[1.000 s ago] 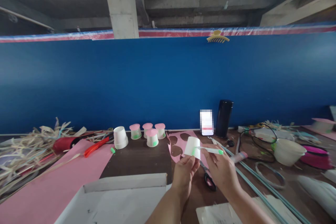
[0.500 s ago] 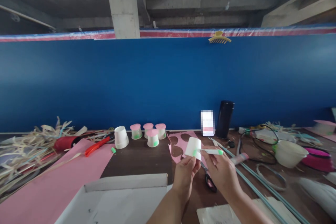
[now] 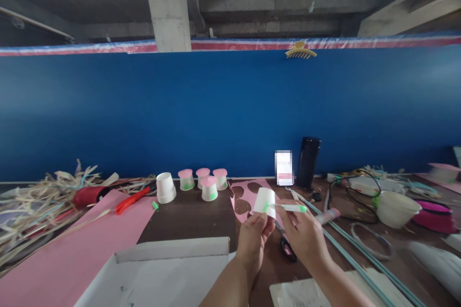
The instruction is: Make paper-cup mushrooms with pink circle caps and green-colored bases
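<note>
Between the fingers of my left hand (image 3: 254, 235) is a white paper cup (image 3: 264, 200), tilted, with a green patch on its side. My right hand (image 3: 304, 232) grips a white marker (image 3: 287, 208) with a green end, its tip at the green patch. Beyond my hands lies a pink sheet with round holes (image 3: 241, 199). Scissors (image 3: 287, 248) with dark handles rest below, partly hidden by my hands. To the left, several small cups with pink discs on top and green marks (image 3: 209, 189) stand beside a stack of plain white cups (image 3: 166, 188). The green marker cap (image 3: 155, 205) lies near the stack.
A white box lid (image 3: 173, 249) lies in front, beside a large pink sheet (image 3: 72, 244) and red pliers-like tool (image 3: 132, 200). Paper strips (image 3: 43, 201) heap at left. A phone (image 3: 284, 168), black bottle (image 3: 309, 162), pale blue rods (image 3: 360, 252) and white bowl (image 3: 397, 208) occupy the right.
The green patch on the cup looks somewhat larger. Both hands keep the same hold, with hardly any shift in position.
</note>
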Demonstrator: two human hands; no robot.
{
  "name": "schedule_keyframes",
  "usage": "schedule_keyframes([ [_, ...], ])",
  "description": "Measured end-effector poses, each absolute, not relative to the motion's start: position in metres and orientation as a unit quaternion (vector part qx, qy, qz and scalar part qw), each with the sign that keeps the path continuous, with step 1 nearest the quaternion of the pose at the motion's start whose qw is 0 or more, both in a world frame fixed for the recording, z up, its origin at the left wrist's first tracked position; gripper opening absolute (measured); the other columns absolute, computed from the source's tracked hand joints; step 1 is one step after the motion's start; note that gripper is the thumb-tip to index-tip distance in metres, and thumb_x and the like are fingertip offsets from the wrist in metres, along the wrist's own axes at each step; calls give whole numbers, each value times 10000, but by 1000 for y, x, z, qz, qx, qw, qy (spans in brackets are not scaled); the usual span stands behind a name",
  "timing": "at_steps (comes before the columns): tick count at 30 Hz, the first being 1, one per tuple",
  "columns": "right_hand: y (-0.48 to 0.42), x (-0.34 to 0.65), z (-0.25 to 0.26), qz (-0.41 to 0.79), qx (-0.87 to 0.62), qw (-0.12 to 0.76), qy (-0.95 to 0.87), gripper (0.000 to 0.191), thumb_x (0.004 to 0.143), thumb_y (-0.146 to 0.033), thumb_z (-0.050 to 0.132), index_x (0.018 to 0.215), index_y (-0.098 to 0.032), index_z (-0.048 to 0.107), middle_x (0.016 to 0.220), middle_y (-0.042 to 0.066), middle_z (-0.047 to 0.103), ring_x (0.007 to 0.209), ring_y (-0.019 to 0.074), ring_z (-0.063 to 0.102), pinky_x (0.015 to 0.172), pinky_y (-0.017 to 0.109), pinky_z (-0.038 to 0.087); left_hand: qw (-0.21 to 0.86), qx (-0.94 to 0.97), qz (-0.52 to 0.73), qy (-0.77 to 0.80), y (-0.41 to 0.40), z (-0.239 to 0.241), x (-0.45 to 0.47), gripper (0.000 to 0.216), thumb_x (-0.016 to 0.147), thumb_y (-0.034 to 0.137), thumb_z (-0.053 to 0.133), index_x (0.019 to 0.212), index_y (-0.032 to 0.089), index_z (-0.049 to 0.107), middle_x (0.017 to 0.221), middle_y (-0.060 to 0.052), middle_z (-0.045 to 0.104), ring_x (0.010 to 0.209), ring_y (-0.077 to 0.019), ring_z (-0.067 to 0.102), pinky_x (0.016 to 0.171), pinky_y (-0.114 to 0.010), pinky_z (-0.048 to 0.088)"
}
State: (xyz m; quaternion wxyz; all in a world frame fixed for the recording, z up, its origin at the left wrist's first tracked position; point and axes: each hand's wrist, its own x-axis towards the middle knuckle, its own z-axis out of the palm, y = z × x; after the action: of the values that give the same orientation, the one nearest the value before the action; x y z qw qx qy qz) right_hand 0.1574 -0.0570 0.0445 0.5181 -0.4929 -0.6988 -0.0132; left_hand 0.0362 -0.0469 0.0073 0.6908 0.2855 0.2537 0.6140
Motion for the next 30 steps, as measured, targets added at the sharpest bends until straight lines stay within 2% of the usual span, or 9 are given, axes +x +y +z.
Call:
schedule_keyframes([
  [3,-59,155,41,0,-493,504,-709,205,867,-357,510,892,-201,641,881,57,674,832,190,634,742,281,484,700,257,621,241,-48,10,34,197,646,305,767,678,140,664,789,-26,612,796,-121,578,856,-267,447],
  [11,-58,154,41,8,-483,512,-711,212,879,-356,497,936,-202,631,931,61,675,916,193,624,810,294,476,713,247,618,221,-51,12,32,195,661,300,762,693,130,672,807,-43,628,804,-129,583,861,-275,453],
  [17,-60,154,41,6,-495,505,-708,204,864,-360,522,910,-195,634,886,58,679,841,187,636,748,280,484,710,236,623,227,-50,13,32,195,634,273,783,697,127,669,813,-40,627,815,-132,588,863,-275,454],
  [24,-60,152,41,11,-481,519,-706,182,861,-345,534,931,-205,626,934,62,677,895,193,625,787,288,477,706,248,622,230,-49,11,33,207,644,296,778,692,128,668,792,-37,619,800,-131,580,871,-285,459],
  [30,-60,153,41,5,-490,514,-704,191,857,-359,533,908,-203,630,874,57,680,831,194,638,747,290,489,705,255,618,237,-50,12,34,200,656,294,768,729,126,686,817,-42,614,827,-128,569,877,-272,452],
])
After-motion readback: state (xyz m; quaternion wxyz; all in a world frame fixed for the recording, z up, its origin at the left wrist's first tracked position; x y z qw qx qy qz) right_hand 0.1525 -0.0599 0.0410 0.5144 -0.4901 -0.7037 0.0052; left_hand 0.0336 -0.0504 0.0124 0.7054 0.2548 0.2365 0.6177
